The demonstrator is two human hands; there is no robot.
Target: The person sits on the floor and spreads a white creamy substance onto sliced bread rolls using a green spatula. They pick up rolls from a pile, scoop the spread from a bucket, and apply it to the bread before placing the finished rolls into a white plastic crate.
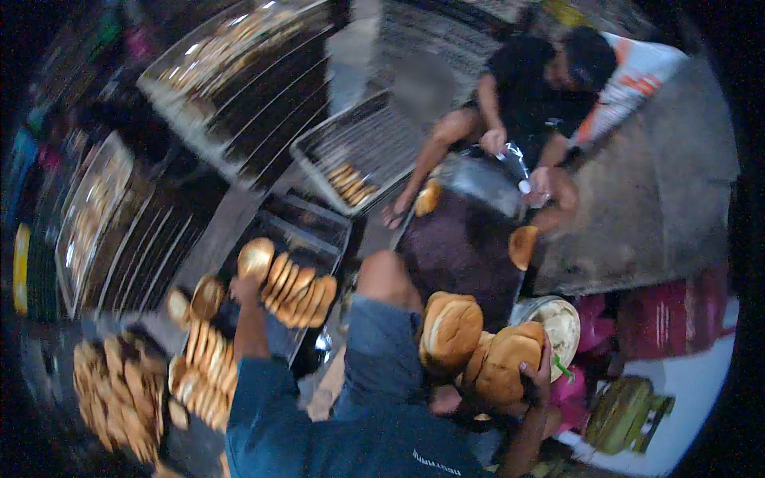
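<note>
Dark teal cloth of the wearer's shirt (pixel 343 438) lies nearest the camera, with a bare knee and blue-grey shorts (pixel 378 334) just beyond. Right hand (pixel 539 374): fingers bent and clasped on the right side of a large, rounded, golden-brown bread loaf (pixel 504 362). A second golden loaf (pixel 452 331) sits just beside it, to the left. Behind the held loaf stands a round tub of pale cream filling (pixel 564 315), with a bright green handle (pixel 562 367) near its rim.

Left hand (pixel 244 288): at the lower edge of a round, glossy golden bread piece (pixel 256 257) (fingers blurred; whether they pinch it, I cannot tell). To its right, golden bread pieces (pixel 299 296) stand in rows on a dark metal tray (pixel 291 231); further pieces (pixel 203 374) lie below left.

Opposite, a co-worker in dark clothing (pixel 518 68) handles a shiny, silvery object (pixel 516 162), its kind unclear.
</note>
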